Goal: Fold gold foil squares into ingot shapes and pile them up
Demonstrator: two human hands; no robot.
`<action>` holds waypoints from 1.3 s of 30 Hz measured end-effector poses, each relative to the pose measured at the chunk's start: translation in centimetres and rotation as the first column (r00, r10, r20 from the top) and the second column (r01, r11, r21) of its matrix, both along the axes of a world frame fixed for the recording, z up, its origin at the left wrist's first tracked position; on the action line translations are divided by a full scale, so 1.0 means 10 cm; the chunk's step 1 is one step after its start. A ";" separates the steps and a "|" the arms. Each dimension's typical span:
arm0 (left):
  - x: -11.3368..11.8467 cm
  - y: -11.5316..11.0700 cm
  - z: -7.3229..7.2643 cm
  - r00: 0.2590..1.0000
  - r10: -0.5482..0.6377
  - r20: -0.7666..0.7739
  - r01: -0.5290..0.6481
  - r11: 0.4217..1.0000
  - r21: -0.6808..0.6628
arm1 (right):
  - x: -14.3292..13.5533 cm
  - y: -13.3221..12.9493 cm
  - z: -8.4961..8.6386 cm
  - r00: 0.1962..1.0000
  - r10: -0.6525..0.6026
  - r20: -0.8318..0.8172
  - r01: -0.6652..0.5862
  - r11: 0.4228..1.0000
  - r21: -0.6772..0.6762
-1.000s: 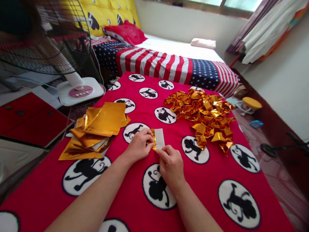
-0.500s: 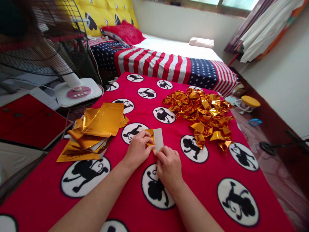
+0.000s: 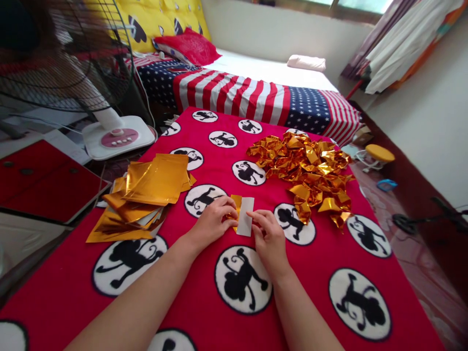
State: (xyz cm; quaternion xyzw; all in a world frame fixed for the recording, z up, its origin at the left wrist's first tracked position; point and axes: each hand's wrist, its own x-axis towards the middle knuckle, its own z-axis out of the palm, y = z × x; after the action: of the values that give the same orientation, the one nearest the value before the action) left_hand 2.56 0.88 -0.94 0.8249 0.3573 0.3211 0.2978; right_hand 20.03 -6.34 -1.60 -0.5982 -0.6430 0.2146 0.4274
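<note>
Forearms [image 3: 146, 292] angled inward across the counter [image 3: 193, 297], left hand [image 3: 215, 218] curls, its grip closed on a foil sheet [image 3: 244, 225] between the side edges, while the right hand [image 3: 270, 239], grip parted, touches its pale strip [image 3: 247, 204].

Sheet stack [image 3: 157, 180] left on cloth [image 3: 300, 280], folded pile [image 3: 314, 168] right, paper [image 3: 246, 214] between hands [image 3: 215, 217], bed [image 3: 234, 95] behind

Can make out no text, number, brand or label anywhere. Towards ten o'clock, cannot read any marking on the pink panel [image 3: 127, 135] of the fan base [image 3: 144, 134]: too small. At six o'clock, shows a wordless monkey emblem [image 3: 239, 282].
</note>
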 end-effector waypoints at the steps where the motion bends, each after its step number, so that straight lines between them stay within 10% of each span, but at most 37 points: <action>1: 0.01 -0.02 0.02 1.000 0.019 -0.013 -0.019 1.000 0.017 | 0.01 0.00 0.00 1.000 0.011 -0.014 -0.011 1.000 -0.004; 12: 0.06 -0.30 0.09 0.937 0.234 -0.259 -0.213 0.971 0.109 | 0.04 -0.04 0.06 0.987 0.043 0.153 -0.063 0.990 0.130; 28: -0.02 -0.08 0.09 1.000 -0.010 -0.015 0.008 0.993 -0.118 | 0.11 -0.04 0.09 0.968 0.221 0.121 -0.229 0.972 0.060; 39: -0.02 -0.06 0.13 0.999 -0.028 -0.030 0.023 0.986 -0.166 | 0.03 0.00 0.11 0.997 0.056 0.061 -0.052 0.997 -0.063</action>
State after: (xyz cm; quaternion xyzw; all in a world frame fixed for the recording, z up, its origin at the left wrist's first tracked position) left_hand 2.36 0.27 0.36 0.8068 0.3770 0.2734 0.3635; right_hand 20.28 -6.34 -0.48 -0.6000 -0.6651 0.2267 0.3823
